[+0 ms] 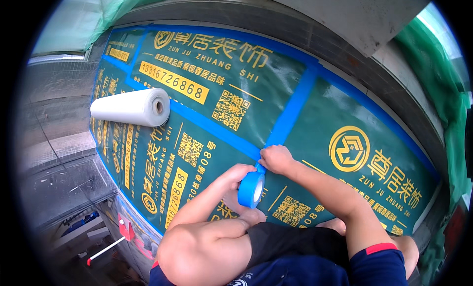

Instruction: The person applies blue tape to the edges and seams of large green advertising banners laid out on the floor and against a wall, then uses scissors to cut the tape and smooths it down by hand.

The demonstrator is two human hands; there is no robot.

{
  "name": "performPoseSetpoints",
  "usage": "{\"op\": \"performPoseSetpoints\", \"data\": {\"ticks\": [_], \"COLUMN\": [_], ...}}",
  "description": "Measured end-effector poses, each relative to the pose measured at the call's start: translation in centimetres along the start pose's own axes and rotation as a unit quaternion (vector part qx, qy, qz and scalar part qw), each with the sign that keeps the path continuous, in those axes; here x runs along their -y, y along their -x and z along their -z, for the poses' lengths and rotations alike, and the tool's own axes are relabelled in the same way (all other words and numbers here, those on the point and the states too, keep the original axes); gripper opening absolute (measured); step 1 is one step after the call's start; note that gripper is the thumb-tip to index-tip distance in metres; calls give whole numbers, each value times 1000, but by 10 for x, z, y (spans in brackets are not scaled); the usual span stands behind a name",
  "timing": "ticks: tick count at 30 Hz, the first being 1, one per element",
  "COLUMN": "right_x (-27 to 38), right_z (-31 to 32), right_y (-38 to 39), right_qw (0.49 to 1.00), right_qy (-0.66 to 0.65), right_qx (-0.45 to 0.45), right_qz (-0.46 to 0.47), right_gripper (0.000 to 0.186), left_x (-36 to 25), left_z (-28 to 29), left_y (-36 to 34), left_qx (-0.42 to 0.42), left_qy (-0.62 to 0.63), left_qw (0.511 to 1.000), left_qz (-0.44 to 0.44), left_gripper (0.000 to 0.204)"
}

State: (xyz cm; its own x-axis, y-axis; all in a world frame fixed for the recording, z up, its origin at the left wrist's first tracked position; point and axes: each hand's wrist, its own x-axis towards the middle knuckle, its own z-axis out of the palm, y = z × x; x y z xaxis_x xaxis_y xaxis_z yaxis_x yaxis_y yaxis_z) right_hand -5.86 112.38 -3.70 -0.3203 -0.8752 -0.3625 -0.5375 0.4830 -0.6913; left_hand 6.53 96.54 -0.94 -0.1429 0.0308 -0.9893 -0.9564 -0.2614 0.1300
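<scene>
A roll of blue tape (251, 190) hangs on edge at my left hand (237, 175), whose fingers are closed on its upper side. Just to the right and a little farther away, my right hand (276, 159) is closed, its fingertips on the short blue strip coming off the roll. That strip lies where two laid bands of blue tape (295, 103) meet on the green printed sheet (276, 79). My right fingers hide the exact pinch. Beneath both hands, the sheet spreads out with yellow lettering and square codes.
A thick white roll of film (125, 107) lies on the sheet at the left. Grey walls and ledges (236, 15) border the far side, with green netting (456, 103) at the right. A red-tipped white rod (106, 250) shows at lower left. My bent knees flank the near edge.
</scene>
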Motion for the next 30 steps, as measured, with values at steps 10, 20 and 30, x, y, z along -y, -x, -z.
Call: {"op": "performPoseSetpoints", "data": {"ticks": [10, 20, 30], "right_x": [13, 12, -31], "right_z": [12, -37, -17], "right_y": [-17, -3, -17], "right_qw": [996, 998, 871], "right_qy": [20, 29, -336], "right_qx": [62, -7, 202], "right_qz": [-62, 58, 298], "right_gripper": [18, 11, 43], "left_x": [-6, -9, -36], "left_z": [-13, -53, -97], "left_y": [3, 99, 134], "left_qx": [-15, 212, -99], "left_qy": [-105, -340, -46], "left_qw": [991, 898, 891], "left_qz": [-76, -183, -440], "left_gripper": [19, 32, 39]}}
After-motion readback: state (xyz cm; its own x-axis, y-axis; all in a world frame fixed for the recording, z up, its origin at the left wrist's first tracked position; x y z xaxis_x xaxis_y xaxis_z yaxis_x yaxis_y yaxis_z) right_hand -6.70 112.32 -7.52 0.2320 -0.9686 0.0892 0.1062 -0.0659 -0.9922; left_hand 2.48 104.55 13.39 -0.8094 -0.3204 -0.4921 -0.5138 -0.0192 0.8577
